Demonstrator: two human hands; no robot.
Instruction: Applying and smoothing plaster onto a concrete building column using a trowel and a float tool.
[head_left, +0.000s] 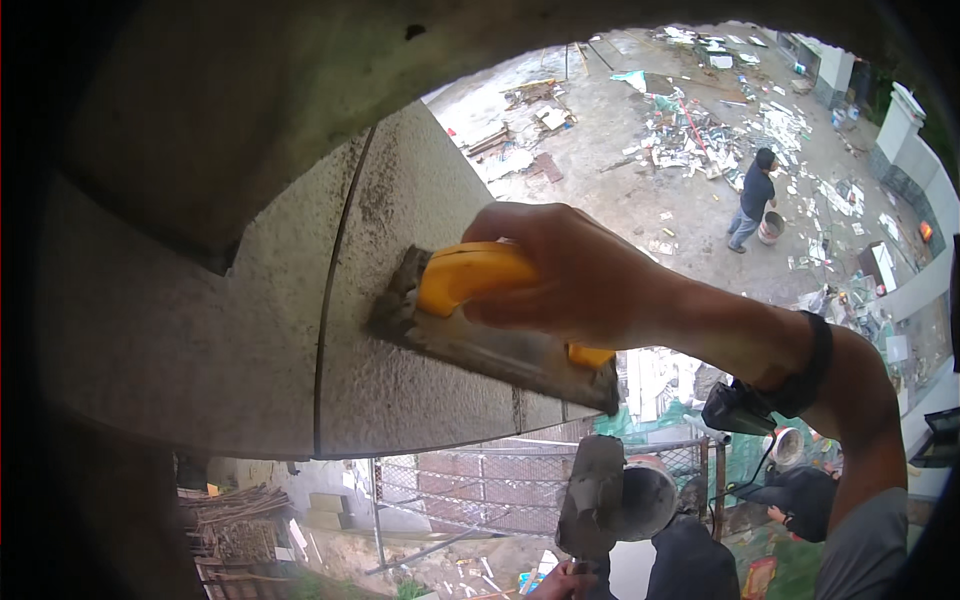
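Note:
My right hand (570,270) is closed round the yellow handle of a plastering trowel (480,345). The trowel's long, mortar-smeared blade lies against a rough, pale grey wall surface (400,400) with dark vertical grooves. Low in the view, my left hand (565,582) is partly cut off by the lower edge. Its fingers grip a second trowel (590,490), whose grey-coated blade points upward. Just right of that blade is a round bucket (650,497) with a grey inside. A black strap with a small device (740,408) sits on my right wrist.
A concrete overhang (300,90) curves across the top. Metal mesh fencing (470,490) stands below the wall. Far down, a person (757,200) stands beside a bucket (770,228) among scattered rubble (690,140). Another person (800,498) is partly visible at lower right.

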